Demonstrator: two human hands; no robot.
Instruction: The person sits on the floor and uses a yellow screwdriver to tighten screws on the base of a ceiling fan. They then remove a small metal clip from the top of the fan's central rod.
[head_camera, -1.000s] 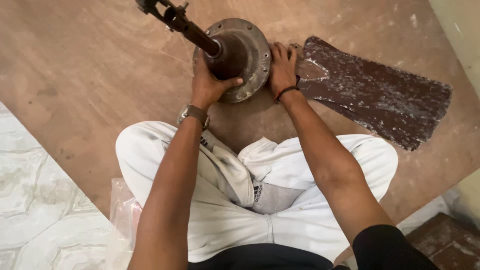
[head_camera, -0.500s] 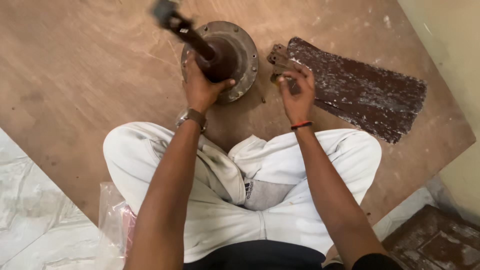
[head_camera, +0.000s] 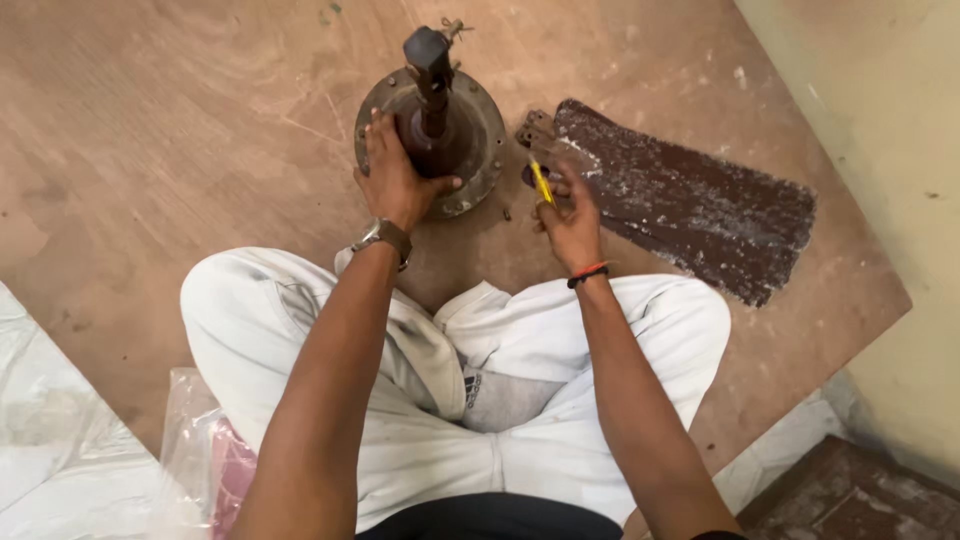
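Head camera looks straight down on a person sitting cross-legged on a brown wooden board (head_camera: 180, 150). The round fan motor housing (head_camera: 478, 140) stands in front of the knees, its dark shaft (head_camera: 432, 75) rising up toward the camera. The left hand (head_camera: 395, 180) is clamped on the near-left side of the housing, fingers spread over the rim and thumb hooked round the hub at the shaft's foot; a wristwatch (head_camera: 383, 236) sits on that wrist. Just right of the housing, the right hand (head_camera: 572, 222) is closed round a slim yellow-handled tool (head_camera: 541, 183), tip pointing away from the body. Beyond that hand, right of the housing, lie dusty brown fan blades (head_camera: 690, 205), flat on the board, their narrow ends nearest the housing. A small screw (head_camera: 507, 213) lies by the housing's near-right rim.
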